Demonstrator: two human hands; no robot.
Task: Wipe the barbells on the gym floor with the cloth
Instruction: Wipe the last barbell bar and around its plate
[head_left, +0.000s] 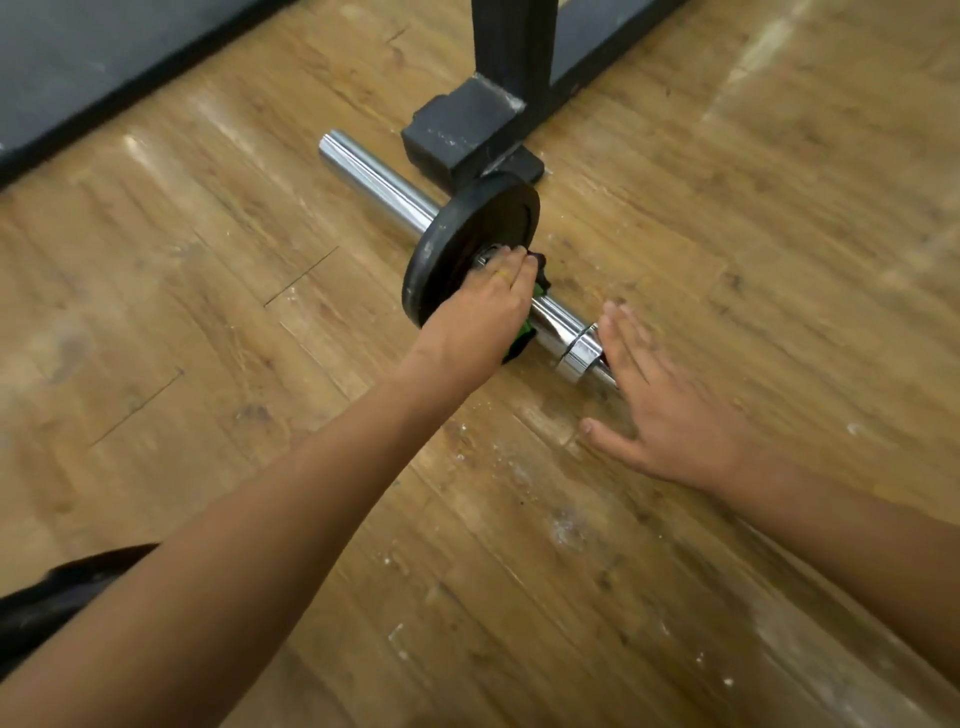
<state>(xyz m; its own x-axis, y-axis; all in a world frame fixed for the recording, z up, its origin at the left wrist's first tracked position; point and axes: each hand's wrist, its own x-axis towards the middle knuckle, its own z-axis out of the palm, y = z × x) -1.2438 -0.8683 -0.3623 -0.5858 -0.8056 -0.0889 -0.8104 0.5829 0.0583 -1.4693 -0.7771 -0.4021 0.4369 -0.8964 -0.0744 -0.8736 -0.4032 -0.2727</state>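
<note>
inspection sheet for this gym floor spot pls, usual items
surface: worn wooden floor, white specks.
job's things: chrome barbell lying on the floor, one black plate on it; green cloth on the barbell beside the plate.
clutter: dark object at lower left, unclear.
hands: left hand holds the cloth on the barbell; right hand open by the collar.
cables: nothing seen
surroundings: black rack foot beside the barbell; dark mat upper left.
</note>
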